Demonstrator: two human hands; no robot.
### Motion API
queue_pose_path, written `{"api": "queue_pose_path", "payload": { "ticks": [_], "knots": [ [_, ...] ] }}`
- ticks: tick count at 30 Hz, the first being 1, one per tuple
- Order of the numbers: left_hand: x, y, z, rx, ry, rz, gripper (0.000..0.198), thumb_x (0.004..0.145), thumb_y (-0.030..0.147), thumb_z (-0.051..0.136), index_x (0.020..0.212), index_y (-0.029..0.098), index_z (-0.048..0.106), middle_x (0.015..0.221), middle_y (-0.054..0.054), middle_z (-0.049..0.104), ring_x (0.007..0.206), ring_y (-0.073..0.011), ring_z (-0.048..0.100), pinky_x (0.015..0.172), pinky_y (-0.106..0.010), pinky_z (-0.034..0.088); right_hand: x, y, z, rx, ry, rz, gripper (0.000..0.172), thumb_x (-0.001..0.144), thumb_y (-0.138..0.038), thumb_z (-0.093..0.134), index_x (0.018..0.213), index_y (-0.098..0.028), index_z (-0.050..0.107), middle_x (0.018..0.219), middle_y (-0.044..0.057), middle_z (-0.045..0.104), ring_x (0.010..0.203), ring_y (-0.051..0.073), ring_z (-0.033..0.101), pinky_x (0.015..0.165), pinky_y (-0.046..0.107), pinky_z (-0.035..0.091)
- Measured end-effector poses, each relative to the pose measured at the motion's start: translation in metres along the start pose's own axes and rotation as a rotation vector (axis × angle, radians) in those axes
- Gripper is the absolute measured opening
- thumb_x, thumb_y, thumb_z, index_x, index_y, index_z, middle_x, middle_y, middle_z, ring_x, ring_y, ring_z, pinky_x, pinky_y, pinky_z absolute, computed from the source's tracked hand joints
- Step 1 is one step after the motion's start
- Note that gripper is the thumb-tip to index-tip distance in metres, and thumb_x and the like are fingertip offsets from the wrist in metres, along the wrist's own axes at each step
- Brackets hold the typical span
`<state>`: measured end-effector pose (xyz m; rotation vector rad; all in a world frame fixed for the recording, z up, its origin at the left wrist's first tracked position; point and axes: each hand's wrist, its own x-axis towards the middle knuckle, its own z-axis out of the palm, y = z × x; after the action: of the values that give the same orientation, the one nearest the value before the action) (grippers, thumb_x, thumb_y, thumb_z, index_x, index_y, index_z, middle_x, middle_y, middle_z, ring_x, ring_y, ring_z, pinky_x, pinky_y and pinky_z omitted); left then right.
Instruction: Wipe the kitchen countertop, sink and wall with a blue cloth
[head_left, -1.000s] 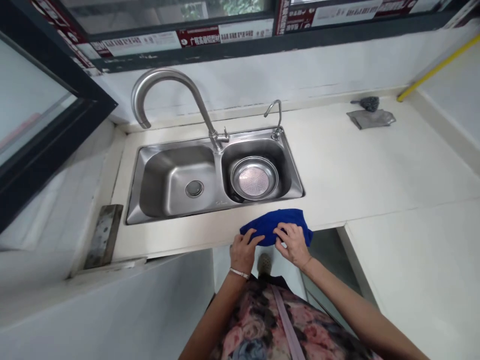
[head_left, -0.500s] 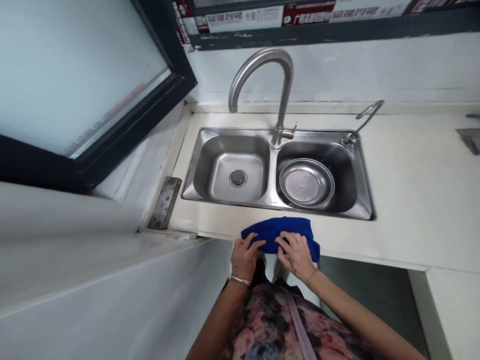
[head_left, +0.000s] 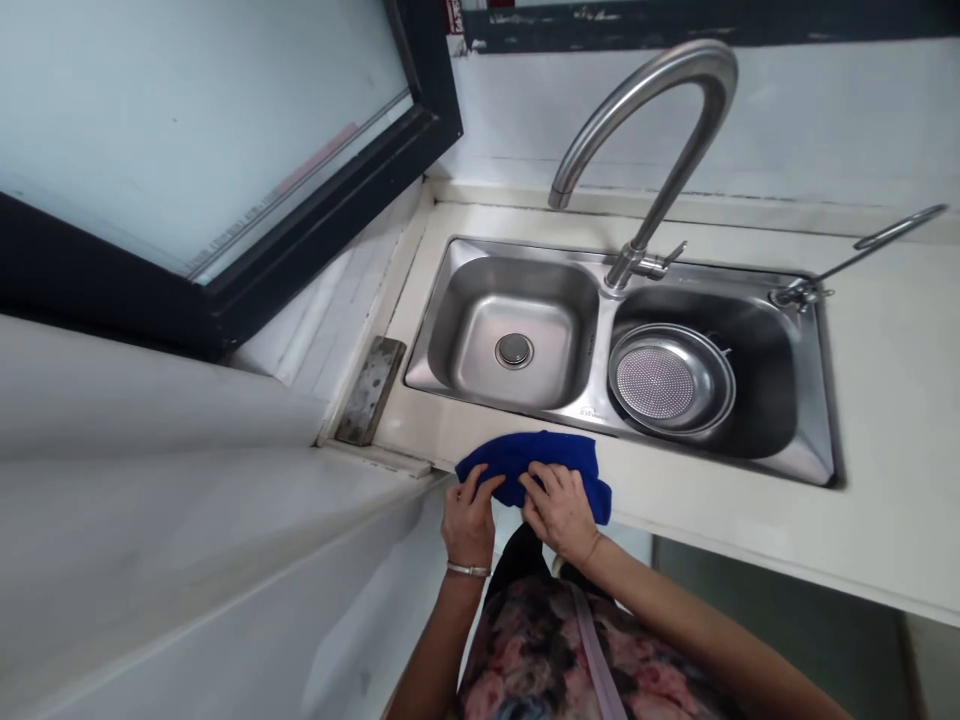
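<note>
A blue cloth (head_left: 551, 452) lies folded over the front edge of the pale countertop (head_left: 675, 500), in front of the double sink. My left hand (head_left: 469, 522) grips the cloth's near left part, fingers curled on it. Further right, my right hand (head_left: 561, 508) has its bent fingers on the cloth's near middle. Parts of both hands' fingertips are hidden in the folds. The left sink basin (head_left: 480, 340) is just beyond the cloth.
A metal colander (head_left: 664, 385) rests in the right basin (head_left: 765, 380). A tall curved faucet (head_left: 686, 165) and a thin spout (head_left: 862, 255) rise behind. A stained metal block (head_left: 371, 390) lies at the left corner; a dark-framed window (head_left: 337, 240) juts in from upper left.
The camera view has shifted left and closer, so the sink and faucet appear larger and further right. Both hands remain on the blue cloth at the counter edge.
</note>
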<state>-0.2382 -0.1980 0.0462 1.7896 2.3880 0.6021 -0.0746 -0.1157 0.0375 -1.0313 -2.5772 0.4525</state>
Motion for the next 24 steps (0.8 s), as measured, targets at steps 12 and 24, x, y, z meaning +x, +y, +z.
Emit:
{"api": "queue_pose_path", "payload": {
  "ticks": [12, 24],
  "knots": [
    [0.004, -0.021, -0.002, -0.045, 0.076, -0.263, 0.038, 0.102, 0.026, 0.041, 0.129, 0.027, 0.068, 0.137, -0.009, 0.066, 0.105, -0.0284, 0.065, 0.091, -0.044, 0.051, 0.065, -0.022, 0.023, 0.097, -0.083, -0.099, 0.034, 0.086, -0.016, 0.057, 0.118, -0.017, 0.068, 0.123, 0.014, 0.065, 0.103, 0.029, 0.051, 0.082, 0.042, 0.036],
    [0.004, -0.013, -0.020, -1.077, -0.037, -0.685, 0.053, 0.090, 0.041, 0.062, 0.138, 0.020, 0.056, 0.141, -0.014, 0.061, 0.123, -0.0266, 0.062, 0.094, -0.036, 0.059, 0.055, -0.017, 0.004, 0.196, -0.097, -0.108, 0.059, 0.091, -0.042, 0.058, 0.143, -0.016, 0.051, 0.155, 0.017, 0.046, 0.130, 0.036, 0.045, 0.113, 0.058, 0.029]
  ]
}}
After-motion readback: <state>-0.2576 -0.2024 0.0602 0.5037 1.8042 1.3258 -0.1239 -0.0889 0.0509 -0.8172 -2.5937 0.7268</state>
